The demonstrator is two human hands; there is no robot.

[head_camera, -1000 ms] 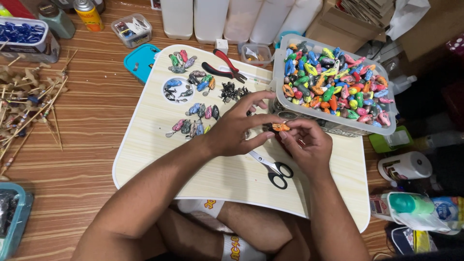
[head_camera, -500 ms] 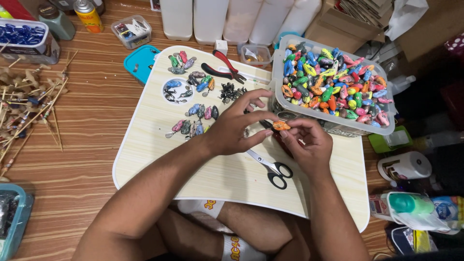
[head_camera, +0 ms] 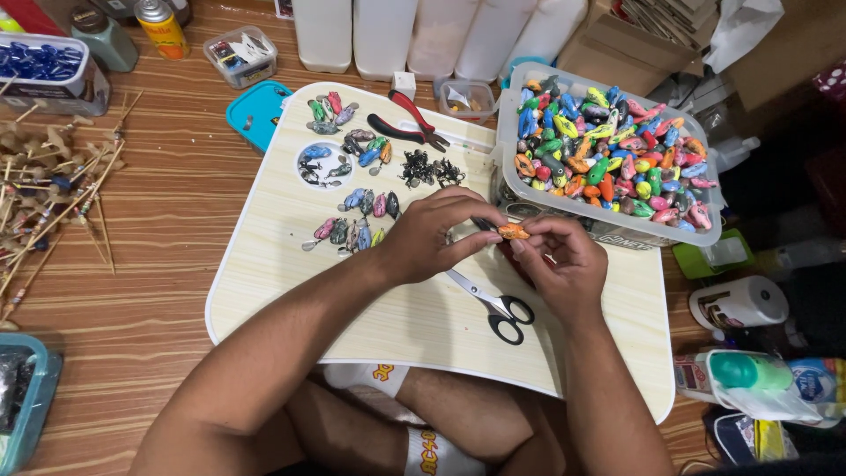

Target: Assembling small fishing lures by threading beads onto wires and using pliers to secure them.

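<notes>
I am pinching a small orange fishing lure (head_camera: 512, 232) between the fingers of my left hand (head_camera: 434, 236) and right hand (head_camera: 564, 263), both clenched on it. The lure is hovering just above the scissors (head_camera: 490, 301), which are lying on the lap bench (head_camera: 414, 322).

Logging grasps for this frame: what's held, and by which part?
A small orange lure body, pinched between the fingertips of the left hand and right hand, one at each end, above the lap tray. The exact contact points are too small to tell.
</notes>
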